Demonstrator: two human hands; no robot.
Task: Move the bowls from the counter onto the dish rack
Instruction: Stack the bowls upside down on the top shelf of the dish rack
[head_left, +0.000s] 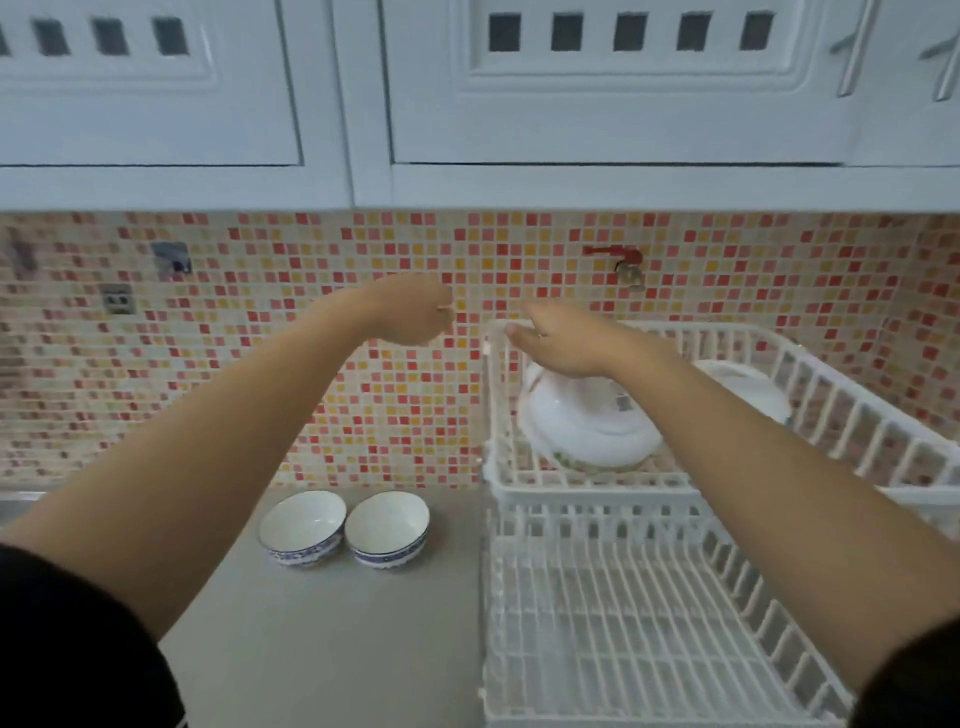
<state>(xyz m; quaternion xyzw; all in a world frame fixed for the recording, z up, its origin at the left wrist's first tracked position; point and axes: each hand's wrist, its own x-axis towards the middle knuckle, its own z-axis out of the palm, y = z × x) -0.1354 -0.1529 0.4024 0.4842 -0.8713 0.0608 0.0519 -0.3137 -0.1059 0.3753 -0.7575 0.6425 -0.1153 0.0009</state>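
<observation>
Two white bowls with blue patterned outsides stand side by side on the grey counter, the left bowl (303, 526) touching the right bowl (387, 527). A white plastic dish rack (613, 613) sits to their right, with a large white bowl (592, 426) upside down in its upper tier. My left hand (410, 312) is raised in front of the tiled wall, fingers curled in with nothing in them. My right hand (561, 340) hovers over the upturned bowl, above the rack's back left corner, fingers stretched out and holding nothing.
Another white dish (748, 384) lies further back in the rack's upper tier. A red tap (621, 260) sticks out of the mosaic wall above the rack. Pale cabinets (467, 104) hang overhead. A sink edge (15, 501) shows at far left.
</observation>
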